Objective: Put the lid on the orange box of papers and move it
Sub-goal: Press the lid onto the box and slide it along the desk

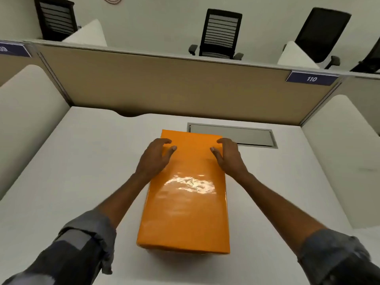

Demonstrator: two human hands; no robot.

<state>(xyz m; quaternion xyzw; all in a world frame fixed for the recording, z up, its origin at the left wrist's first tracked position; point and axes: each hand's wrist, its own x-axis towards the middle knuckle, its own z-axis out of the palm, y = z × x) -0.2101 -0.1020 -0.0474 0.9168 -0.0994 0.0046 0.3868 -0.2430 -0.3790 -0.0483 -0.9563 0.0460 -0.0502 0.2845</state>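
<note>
The orange box (185,212) lies lengthwise on the white desk (72,171), with its glossy orange lid on top, so the papers inside are hidden. My left hand (153,156) clasps the box's left edge near the far end, fingers and thumb bent onto the lid. My right hand (229,156) mirrors it on the right edge. The box is held between both palms.
A grey cable hatch (255,136) is set into the desk just behind the box. A beige partition (164,85) closes the back, with white side dividers (26,112) left and right. Black office chairs (221,33) stand beyond the partition.
</note>
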